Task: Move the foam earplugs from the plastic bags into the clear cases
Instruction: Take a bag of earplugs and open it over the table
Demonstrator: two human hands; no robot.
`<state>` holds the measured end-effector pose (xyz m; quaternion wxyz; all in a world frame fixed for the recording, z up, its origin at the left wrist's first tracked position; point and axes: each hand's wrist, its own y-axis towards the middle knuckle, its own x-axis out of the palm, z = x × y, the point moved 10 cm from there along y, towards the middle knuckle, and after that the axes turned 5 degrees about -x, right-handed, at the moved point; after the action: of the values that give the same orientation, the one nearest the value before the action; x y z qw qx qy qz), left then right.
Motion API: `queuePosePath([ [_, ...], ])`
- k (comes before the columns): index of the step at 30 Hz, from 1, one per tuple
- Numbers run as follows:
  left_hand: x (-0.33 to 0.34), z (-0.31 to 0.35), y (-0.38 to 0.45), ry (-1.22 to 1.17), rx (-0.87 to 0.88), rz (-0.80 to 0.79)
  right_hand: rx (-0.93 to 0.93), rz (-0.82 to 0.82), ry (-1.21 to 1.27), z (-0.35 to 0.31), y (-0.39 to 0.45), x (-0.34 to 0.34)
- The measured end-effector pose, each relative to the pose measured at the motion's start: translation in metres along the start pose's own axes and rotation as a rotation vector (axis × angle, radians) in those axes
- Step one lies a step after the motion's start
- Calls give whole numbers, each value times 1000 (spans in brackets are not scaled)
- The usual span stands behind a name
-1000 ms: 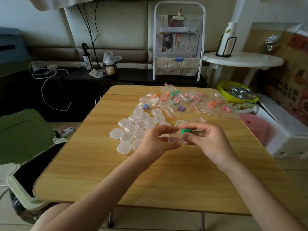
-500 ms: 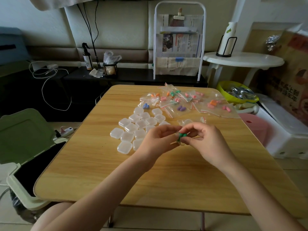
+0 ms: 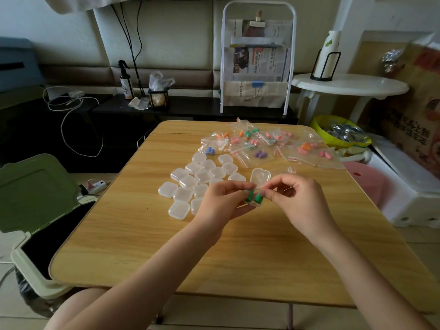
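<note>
Both hands meet above the wooden tabletop [image 3: 238,253]. The left hand [image 3: 221,203] grips an open clear case [image 3: 258,184], lid up, with two green earplugs [image 3: 253,197] seated in it; the right hand [image 3: 297,201] seems to pinch the case's edge beside them. Closed cases [image 3: 190,186] crowd just left of the hands, and bagged earplugs [image 3: 262,148] lie scattered beyond. A green bin lid [image 3: 35,194] stands open to the left.

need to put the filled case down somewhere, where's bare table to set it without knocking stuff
Bare wood runs along the near edge of the table, below both hands, and down its left side beside the cluster of clear cases. The far right is crowded with plastic bags of earplugs. The left hand and right hand fill the middle.
</note>
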<state>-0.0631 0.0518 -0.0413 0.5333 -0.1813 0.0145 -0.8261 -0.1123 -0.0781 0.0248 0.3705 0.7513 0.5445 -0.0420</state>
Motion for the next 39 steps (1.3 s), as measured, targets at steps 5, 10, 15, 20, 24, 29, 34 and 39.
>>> queuePosePath([
  [5,5,0,-3,-49,-14,-30,-38,-13,-76,1,-1,7],
  [10,-5,-3,-1,-159,-31,28,-52,94,12,-1,-2,-6],
  [15,-7,-5,-1,-151,-45,40,89,-118,119,14,-4,18],
  [20,-7,-9,2,-245,-133,34,-104,-150,58,-6,-7,19],
  [24,-4,-10,-2,-287,-180,10,-198,-144,-164,-6,-10,23],
  [29,3,-14,-3,-280,-198,-6,-218,-5,-238,-6,-9,7],
  [34,0,-9,-6,-115,-133,43,-183,-9,-291,1,-8,4],
  [39,-18,49,-14,866,391,322,-42,-87,-400,27,-4,-7],
])
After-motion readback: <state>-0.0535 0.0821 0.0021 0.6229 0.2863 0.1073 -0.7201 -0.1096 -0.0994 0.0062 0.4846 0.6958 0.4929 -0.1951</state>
